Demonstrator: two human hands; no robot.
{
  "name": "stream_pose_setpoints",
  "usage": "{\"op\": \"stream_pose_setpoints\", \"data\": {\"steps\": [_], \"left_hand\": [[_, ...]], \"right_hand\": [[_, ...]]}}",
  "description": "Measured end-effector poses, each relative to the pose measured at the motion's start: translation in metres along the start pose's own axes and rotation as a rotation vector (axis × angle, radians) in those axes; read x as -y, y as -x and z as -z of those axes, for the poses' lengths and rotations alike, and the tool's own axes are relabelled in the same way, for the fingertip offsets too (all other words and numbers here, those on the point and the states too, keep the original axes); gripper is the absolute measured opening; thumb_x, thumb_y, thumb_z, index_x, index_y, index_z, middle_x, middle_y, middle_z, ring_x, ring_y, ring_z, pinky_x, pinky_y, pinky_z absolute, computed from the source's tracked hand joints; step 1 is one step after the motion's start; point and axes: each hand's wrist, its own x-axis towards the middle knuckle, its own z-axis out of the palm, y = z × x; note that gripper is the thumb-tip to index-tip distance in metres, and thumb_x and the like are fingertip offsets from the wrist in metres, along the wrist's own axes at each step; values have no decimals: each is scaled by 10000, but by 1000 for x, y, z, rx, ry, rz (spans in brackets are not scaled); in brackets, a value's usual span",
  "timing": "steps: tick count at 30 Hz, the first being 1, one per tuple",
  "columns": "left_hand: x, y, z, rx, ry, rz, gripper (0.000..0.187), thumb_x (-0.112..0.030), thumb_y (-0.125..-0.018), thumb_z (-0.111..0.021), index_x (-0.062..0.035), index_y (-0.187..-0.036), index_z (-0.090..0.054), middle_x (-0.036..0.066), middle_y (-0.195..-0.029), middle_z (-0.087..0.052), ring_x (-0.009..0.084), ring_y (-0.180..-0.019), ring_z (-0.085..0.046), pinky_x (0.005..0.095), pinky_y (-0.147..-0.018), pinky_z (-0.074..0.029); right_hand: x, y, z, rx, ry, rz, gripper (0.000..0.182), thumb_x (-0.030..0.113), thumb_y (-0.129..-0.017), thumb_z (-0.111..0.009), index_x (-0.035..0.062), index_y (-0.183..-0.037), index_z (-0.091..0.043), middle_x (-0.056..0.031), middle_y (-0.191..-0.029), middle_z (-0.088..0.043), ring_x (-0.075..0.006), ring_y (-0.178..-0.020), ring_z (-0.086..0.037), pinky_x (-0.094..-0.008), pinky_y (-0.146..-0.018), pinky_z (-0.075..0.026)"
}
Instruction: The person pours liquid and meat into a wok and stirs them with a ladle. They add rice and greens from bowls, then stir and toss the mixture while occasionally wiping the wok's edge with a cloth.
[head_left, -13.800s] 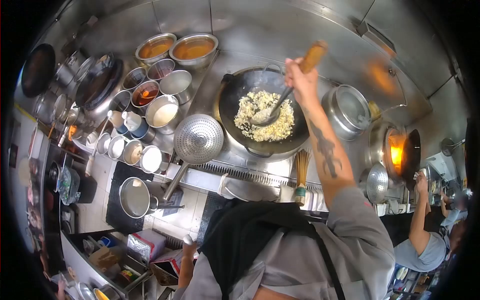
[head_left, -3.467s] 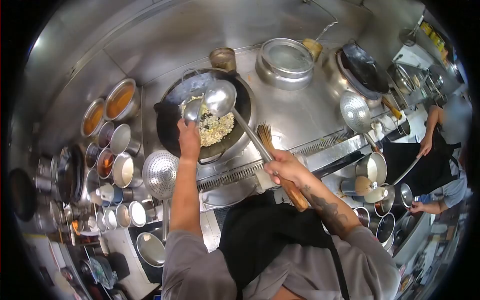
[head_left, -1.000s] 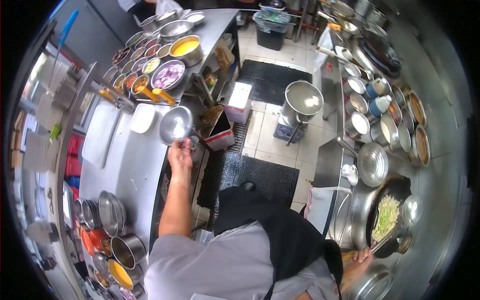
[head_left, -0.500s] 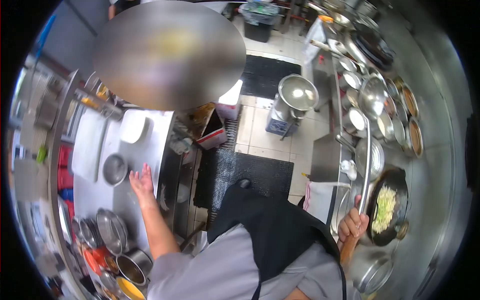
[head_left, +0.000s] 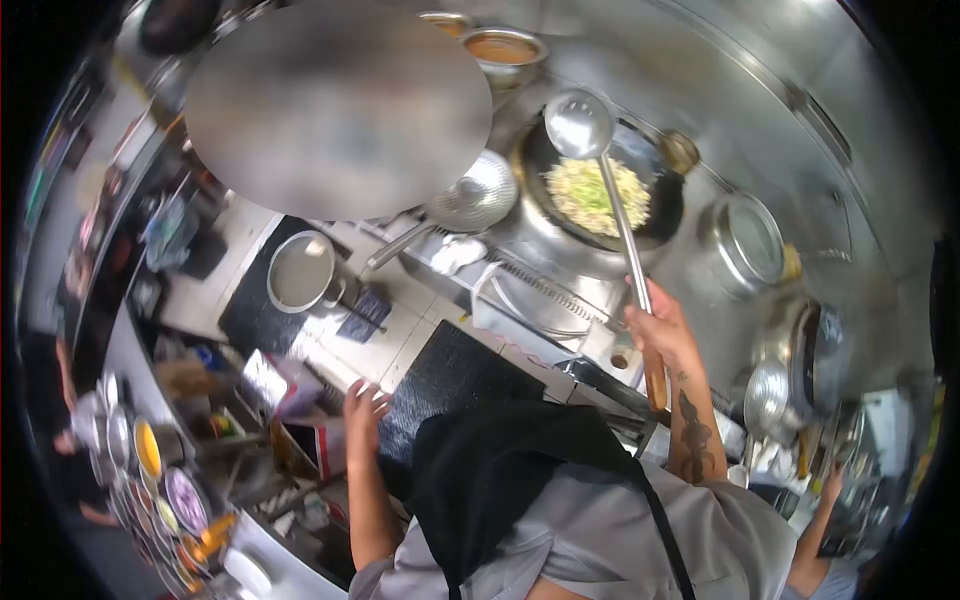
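Observation:
My right hand (head_left: 660,325) is closed around the handle of a long steel ladle (head_left: 622,215) with a wooden grip. The ladle's round bowl hangs over the far side of a dark wok (head_left: 665,225) on the stove. Inside the wok lies a pile of chopped food (head_left: 590,198), pale with green in the middle. My left hand (head_left: 365,410) is held out low over the floor side, holding nothing, its fingers apart. Beside the wok, to the left, rests a hammered metal pan (head_left: 478,195) with a long handle.
A large pot (head_left: 303,272) stands on the floor at left. Pans of yellow and purple food (head_left: 186,500) line the lower-left counter. A metal bowl (head_left: 505,55) of orange-brown contents sits behind the wok. Another person's arm (head_left: 828,500) shows at lower right. A grey blur hides the upper left.
The view has swung toward the stove. My right hand has brought the ladle over the wok. My left hand has moved away from the small metal bowl on the counter.

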Motion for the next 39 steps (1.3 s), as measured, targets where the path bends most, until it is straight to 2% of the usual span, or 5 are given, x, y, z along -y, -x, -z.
{"op": "stream_pose_setpoints", "data": {"steps": [8,23,29,33,39], "left_hand": [[-59,-114,-223,314,-1104,-1004,821,-227,-662,-753,7,-1342,-355,305,-1266,-425,415,-1133,-477,455,-912,-432],[-74,-207,-277,504,-1551,-854,673,-90,-655,-658,40,-1272,-423,248,-1076,-536,348,-937,-602,404,-807,-502],[-108,-202,-302,711,-303,103,463,-92,-727,-669,12,-1156,-529,182,-964,-636,241,-882,-631,370,-764,-518],[-105,-174,-349,850,46,584,497,-501,-866,-478,-49,-1064,-537,139,-821,-621,245,-677,-603,397,-596,-519],[-85,-133,-420,866,-13,676,614,-650,-856,-378,-129,-1168,-467,111,-1075,-545,328,-973,-554,613,-817,-439]], "right_hand": [[-76,-66,79,-317,1073,-28,358,84,-786,-526,7,-1135,-495,-269,-882,-619,-428,-815,-609,-507,-739,-481],[-85,-74,49,-530,1027,-239,405,69,-778,-556,0,-1172,-487,-257,-828,-614,-428,-803,-600,-491,-706,-474],[-74,-83,75,-632,848,-120,427,97,-785,-530,-40,-1185,-467,-307,-889,-605,-429,-890,-599,-487,-782,-473],[-94,-112,85,-630,635,-211,437,92,-788,-549,-25,-1204,-483,-282,-916,-621,-428,-907,-598,-458,-793,-474],[-63,-128,98,-543,520,-101,279,133,-825,-583,-13,-1061,-557,-190,-769,-627,-288,-658,-599,-392,-618,-471]]}}
